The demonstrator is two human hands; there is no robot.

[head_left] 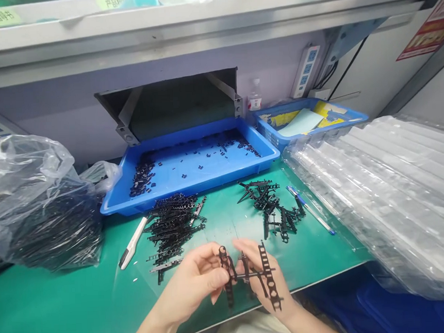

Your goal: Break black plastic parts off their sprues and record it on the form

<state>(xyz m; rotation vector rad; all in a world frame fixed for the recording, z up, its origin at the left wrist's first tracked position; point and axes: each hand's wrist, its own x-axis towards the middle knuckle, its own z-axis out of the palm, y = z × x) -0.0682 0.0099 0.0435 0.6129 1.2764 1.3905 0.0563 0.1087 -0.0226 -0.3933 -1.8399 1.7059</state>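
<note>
My left hand [202,274] pinches the left end of a black plastic part [270,276] between thumb and fingers. The part has ladder-like side strips with round holes, joined by a thin crossbar. Behind its right side, my right hand [256,265] curls around it, with some fingers hidden. Just beyond my left hand lies a pile of flat black plastic strips [173,226]. Farther right is a looser heap of black frame-like parts [270,203], similar to the one I hold.
A blue tray [203,172] holds small black pieces. A clear bag [44,206] of black parts stands left, near a white-handled tool [133,242]. A pen [311,209] lies beside stacked clear plastic trays [368,190]. A blue basket [272,133] sits behind, below the metal shelf [188,31].
</note>
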